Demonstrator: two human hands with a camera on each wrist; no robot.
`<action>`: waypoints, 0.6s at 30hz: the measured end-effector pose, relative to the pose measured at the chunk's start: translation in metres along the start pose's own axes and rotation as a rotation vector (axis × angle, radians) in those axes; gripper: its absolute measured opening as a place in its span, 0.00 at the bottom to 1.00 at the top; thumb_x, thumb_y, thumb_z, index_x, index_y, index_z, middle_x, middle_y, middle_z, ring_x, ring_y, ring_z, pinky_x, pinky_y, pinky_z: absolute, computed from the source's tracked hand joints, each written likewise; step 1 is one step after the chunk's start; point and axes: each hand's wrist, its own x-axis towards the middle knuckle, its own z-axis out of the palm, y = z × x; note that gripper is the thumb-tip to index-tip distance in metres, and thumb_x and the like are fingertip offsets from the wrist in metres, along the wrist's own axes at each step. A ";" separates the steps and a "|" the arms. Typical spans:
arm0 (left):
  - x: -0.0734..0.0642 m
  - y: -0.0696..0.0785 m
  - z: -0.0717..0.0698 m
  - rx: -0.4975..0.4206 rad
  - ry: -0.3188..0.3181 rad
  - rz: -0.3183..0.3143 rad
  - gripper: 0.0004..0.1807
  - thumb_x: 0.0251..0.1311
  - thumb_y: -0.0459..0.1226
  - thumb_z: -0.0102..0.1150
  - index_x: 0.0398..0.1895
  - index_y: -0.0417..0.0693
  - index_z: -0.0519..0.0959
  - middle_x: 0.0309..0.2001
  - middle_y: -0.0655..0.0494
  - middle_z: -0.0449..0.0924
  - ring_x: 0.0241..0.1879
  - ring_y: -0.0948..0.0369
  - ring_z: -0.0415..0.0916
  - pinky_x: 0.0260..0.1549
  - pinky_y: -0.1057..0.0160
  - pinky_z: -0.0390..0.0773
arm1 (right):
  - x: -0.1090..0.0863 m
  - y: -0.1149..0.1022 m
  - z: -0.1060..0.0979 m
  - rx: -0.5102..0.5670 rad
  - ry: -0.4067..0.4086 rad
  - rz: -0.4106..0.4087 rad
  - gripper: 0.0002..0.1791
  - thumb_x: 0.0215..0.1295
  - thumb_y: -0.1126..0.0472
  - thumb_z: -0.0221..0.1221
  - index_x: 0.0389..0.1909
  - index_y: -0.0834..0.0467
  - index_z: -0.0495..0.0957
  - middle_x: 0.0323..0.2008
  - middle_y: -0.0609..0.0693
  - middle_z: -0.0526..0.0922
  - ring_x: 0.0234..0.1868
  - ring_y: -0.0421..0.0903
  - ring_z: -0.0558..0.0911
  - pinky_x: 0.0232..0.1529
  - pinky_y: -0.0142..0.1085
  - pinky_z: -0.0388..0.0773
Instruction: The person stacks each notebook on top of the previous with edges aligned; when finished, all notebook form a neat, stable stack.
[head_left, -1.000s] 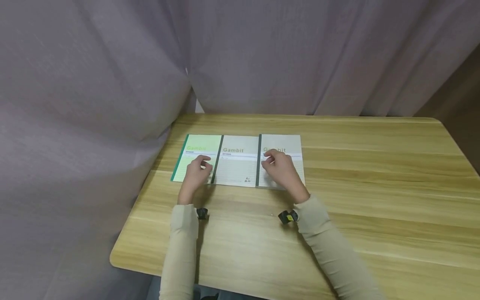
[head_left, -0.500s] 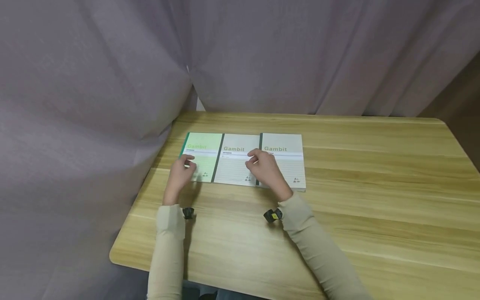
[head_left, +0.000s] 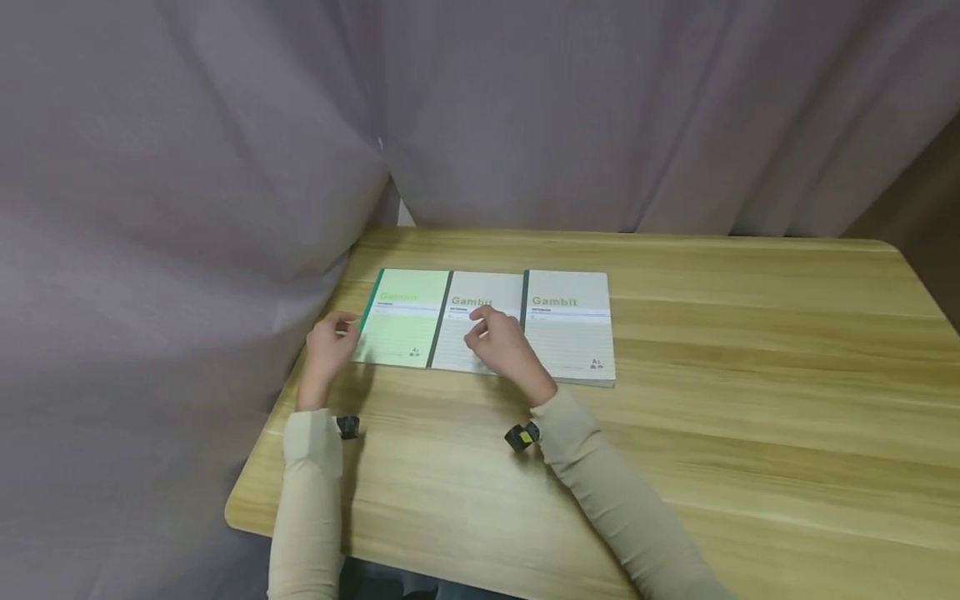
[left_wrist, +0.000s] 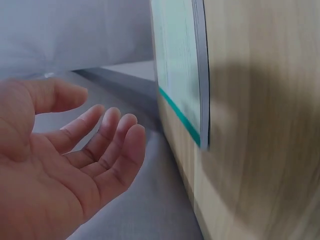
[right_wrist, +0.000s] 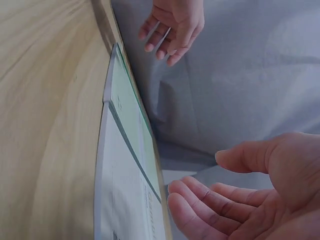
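Three Gambit notebooks lie side by side on the wooden table. The green notebook point(head_left: 405, 333) with a teal spine is on the left. Beside it are a middle white notebook point(head_left: 450, 350) and a right white notebook point(head_left: 570, 342), both dark-spined. My left hand point(head_left: 330, 346) hovers by the green notebook's spine, fingers loosely bent and holding nothing, as the left wrist view confirms. Over the middle notebook hangs my right hand point(head_left: 506, 346), relaxed and empty, hiding part of its cover. In the right wrist view my right hand point(right_wrist: 245, 200) is apart from the covers.
The wooden table point(head_left: 750, 375) extends far to the right of the notebooks. A grey curtain point(head_left: 525, 117) hangs behind its back edge and along its left side. A small black wrist device point(head_left: 522, 436) shows below my right hand.
Both hands have moved left above the notebooks: my left from over the green cover to beyond its spine, my right from the right notebook to the middle one. The notebooks stay in place.
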 end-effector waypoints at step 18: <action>0.011 -0.019 -0.012 0.104 -0.080 0.004 0.23 0.67 0.32 0.48 0.63 0.27 0.72 0.52 0.28 0.79 0.51 0.38 0.78 0.53 0.43 0.76 | 0.014 -0.012 0.024 0.014 -0.090 -0.012 0.24 0.67 0.65 0.59 0.63 0.69 0.72 0.48 0.62 0.86 0.45 0.54 0.85 0.50 0.43 0.81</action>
